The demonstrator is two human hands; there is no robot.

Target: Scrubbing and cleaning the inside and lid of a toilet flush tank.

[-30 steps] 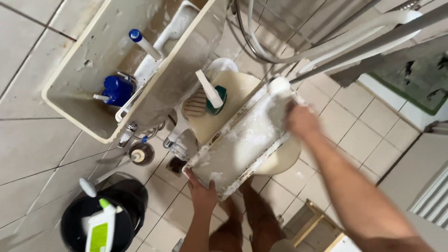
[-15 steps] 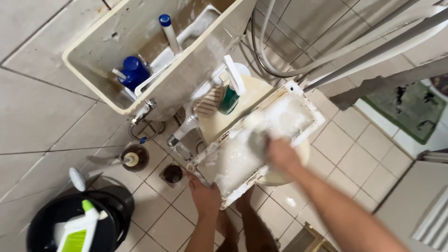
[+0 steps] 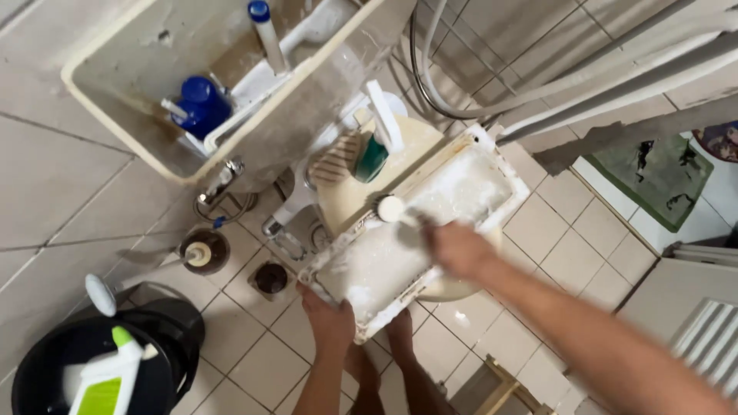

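Head view: spray bottle (image 3: pixel 377 150) beside tank lid (image 3: pixel 461 188)

Two packages show — a white spray bottle (image 3: pixel 104 376) with a lime-green label and green nozzle, standing in the black bucket (image 3: pixel 31 369) at near left, and a dark green spray bottle (image 3: pixel 374 150) with a white trigger, further off at centre.

Cistern lid (image 3: pixel 453 192): glazed ceramic, underside rough, coated in white foam. Open tank (image 3: pixel 154 100): stained, matt inside. Floor tiles (image 3: pixel 61 200): smooth, glossy beige. Bucket (image 3: pixel 46 369): black plastic, slight sheen.
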